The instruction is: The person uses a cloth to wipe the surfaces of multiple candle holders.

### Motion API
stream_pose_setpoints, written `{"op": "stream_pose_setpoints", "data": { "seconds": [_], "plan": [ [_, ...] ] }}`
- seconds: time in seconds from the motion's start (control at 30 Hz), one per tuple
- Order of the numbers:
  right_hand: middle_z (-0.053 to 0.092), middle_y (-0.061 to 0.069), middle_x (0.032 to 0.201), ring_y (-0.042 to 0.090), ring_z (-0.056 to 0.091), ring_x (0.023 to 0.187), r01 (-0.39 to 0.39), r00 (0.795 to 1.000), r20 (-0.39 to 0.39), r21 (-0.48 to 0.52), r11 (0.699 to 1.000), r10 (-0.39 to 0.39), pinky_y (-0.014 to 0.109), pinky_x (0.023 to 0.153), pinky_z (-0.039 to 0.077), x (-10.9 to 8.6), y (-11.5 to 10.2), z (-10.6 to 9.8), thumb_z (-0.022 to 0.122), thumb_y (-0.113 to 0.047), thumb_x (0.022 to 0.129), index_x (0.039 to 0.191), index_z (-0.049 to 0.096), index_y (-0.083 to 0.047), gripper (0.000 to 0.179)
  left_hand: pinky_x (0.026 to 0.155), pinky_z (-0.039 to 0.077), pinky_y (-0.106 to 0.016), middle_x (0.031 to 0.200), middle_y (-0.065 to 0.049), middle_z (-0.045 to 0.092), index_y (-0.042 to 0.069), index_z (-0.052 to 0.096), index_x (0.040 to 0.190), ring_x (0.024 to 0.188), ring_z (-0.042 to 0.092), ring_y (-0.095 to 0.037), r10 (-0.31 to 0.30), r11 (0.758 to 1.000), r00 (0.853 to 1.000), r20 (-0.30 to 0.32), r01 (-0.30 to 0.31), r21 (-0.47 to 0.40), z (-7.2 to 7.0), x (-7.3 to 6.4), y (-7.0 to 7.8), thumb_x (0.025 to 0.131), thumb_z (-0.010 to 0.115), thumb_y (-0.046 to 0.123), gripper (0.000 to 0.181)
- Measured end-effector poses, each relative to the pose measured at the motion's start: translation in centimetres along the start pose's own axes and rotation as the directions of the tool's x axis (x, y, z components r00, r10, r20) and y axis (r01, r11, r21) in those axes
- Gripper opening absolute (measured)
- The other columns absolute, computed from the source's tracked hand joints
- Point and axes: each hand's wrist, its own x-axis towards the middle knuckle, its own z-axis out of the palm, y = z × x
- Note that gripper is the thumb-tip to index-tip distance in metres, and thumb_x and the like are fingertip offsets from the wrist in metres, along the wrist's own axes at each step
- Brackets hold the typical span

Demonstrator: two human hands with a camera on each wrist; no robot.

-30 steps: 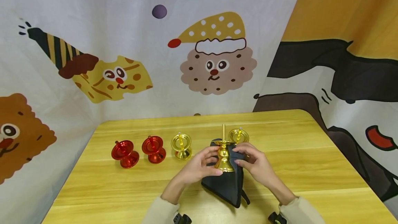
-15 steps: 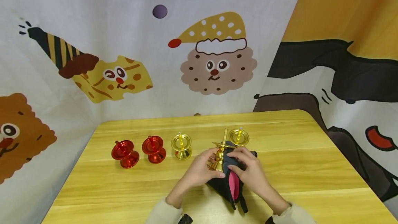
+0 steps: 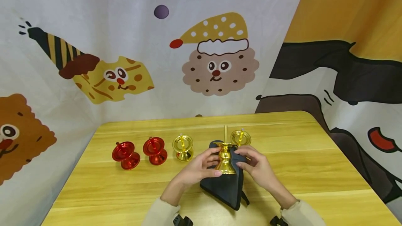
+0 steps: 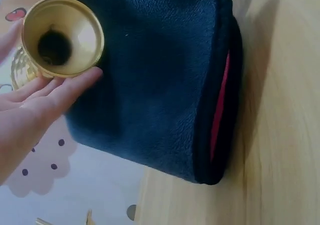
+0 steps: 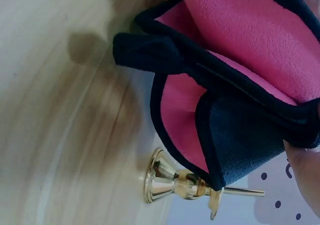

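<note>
My left hand [image 3: 201, 168] holds a gold candle holder [image 3: 225, 161] by its base and stem. It is upright above the table, its thin stick pointing up. The left wrist view looks into its hollow base [image 4: 82, 35], with fingers [image 4: 60, 95] along the rim. My right hand [image 3: 259, 168] pinches a dark cloth [image 3: 221, 189] with a black edge, bunched against the holder's right side. The cloth hangs behind and below the holder. Its pink inner face [image 5: 250, 40] and a black loop [image 5: 145, 52] appear in the right wrist view. The holder partly hides the right fingertips.
Two red candle holders [image 3: 130, 161] [image 3: 158, 157] and one gold candle holder [image 3: 184, 153] stand in a row on the left of the wooden table [image 3: 125, 194]. Another gold candle holder [image 3: 241, 138] stands behind the right hand. A printed curtain [image 3: 132, 27] hangs behind the table.
Half a second ago the holder leaned and the cloth was turned with its pink side showing. Now the holder is upright again and the cloth's dark side faces me, much as one second ago.
</note>
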Motion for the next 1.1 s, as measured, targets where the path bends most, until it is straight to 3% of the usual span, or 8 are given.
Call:
{"op": "stream_pose_setpoints", "data": {
  "seconds": [0.1,0.23,0.43,0.57,0.7,0.83,0.97,1.1],
  "plan": [
    [0.051,0.020,0.107,0.009,0.052,0.095,-0.016,1.000,-0.007,-0.016,1.000,0.016,0.022,0.069,0.052,-0.1,0.1,0.3,0.064,0.016,0.075,0.103,0.059,0.006,0.030,0.091,0.043,-0.036,0.124,-0.014,0.047,0.004,0.030,0.140,0.113,0.046,-0.026,-0.009,0.986,0.998,-0.060,0.019,0.167,0.4,0.2,0.0,0.081,0.070,0.011,0.071],
    [0.054,0.017,0.104,0.010,0.054,0.094,-0.011,0.999,-0.046,-0.088,0.996,0.006,0.021,0.074,0.051,-0.3,0.2,0.9,0.066,0.016,0.072,0.101,0.062,0.004,0.031,0.085,0.047,-0.034,0.110,-0.010,0.050,0.002,0.036,0.137,0.103,0.049,-0.025,0.020,0.911,0.989,-0.148,0.043,0.410,1.1,0.5,-0.2,0.077,0.074,0.015,0.072],
    [0.057,0.004,0.101,0.017,0.056,0.093,0.028,0.991,-0.114,-0.369,0.929,-0.075,0.026,0.073,0.052,-0.5,-0.3,2.0,0.073,0.015,0.065,0.097,0.066,-0.005,0.038,0.078,0.050,-0.034,0.101,-0.007,0.052,-0.001,0.040,0.135,0.093,0.054,-0.024,0.076,0.836,0.976,-0.206,0.050,0.546,1.8,0.6,-0.3,0.074,0.076,0.015,0.073],
    [0.056,0.006,0.102,0.017,0.054,0.093,0.075,0.988,-0.093,-0.399,0.914,-0.122,0.025,0.071,0.052,-0.5,-0.6,2.0,0.073,0.014,0.066,0.098,0.066,-0.005,0.038,0.081,0.049,-0.036,0.101,-0.007,0.053,0.000,0.039,0.136,0.093,0.052,-0.022,0.059,0.882,0.980,-0.189,0.038,0.471,1.6,0.7,-0.6,0.075,0.075,0.013,0.072],
    [0.054,0.013,0.106,0.010,0.053,0.097,0.074,0.996,-0.035,-0.136,0.988,-0.080,0.019,0.074,0.050,-0.3,-0.5,0.9,0.064,0.020,0.072,0.102,0.061,0.003,0.035,0.082,0.048,-0.030,0.105,-0.009,0.052,-0.003,0.034,0.138,0.095,0.050,-0.019,0.027,0.980,0.996,-0.088,-0.009,0.199,0.6,0.4,-0.8,0.079,0.071,0.005,0.070],
    [0.052,0.014,0.110,0.008,0.053,0.103,0.059,0.998,0.028,0.031,0.998,-0.060,0.021,0.077,0.049,-0.3,-0.1,-0.2,0.058,0.020,0.077,0.107,0.055,0.009,0.032,0.083,0.048,-0.028,0.112,-0.011,0.050,-0.008,0.028,0.139,0.099,0.050,-0.018,0.040,0.999,0.999,0.026,-0.040,0.004,0.0,0.1,-0.7,0.081,0.070,0.011,0.074],
    [0.053,0.016,0.107,0.009,0.055,0.099,0.033,0.999,-0.001,-0.022,0.999,-0.033,0.021,0.076,0.050,-0.2,-0.1,0.0,0.059,0.021,0.075,0.104,0.056,0.008,0.032,0.084,0.048,-0.028,0.111,-0.010,0.051,-0.005,0.030,0.139,0.100,0.051,-0.018,0.034,0.989,0.999,-0.041,-0.027,0.147,0.7,0.3,-0.4,0.080,0.070,0.008,0.072],
    [0.056,0.012,0.103,0.012,0.055,0.092,0.025,0.997,-0.060,-0.247,0.969,-0.041,0.021,0.072,0.051,-0.3,-0.6,0.8,0.067,0.018,0.070,0.099,0.062,0.000,0.035,0.083,0.048,-0.030,0.105,-0.004,0.055,0.001,0.035,0.138,0.098,0.053,-0.018,0.040,0.915,0.987,-0.158,0.027,0.403,1.6,0.6,-0.4,0.078,0.072,0.010,0.071]
  ]
}}
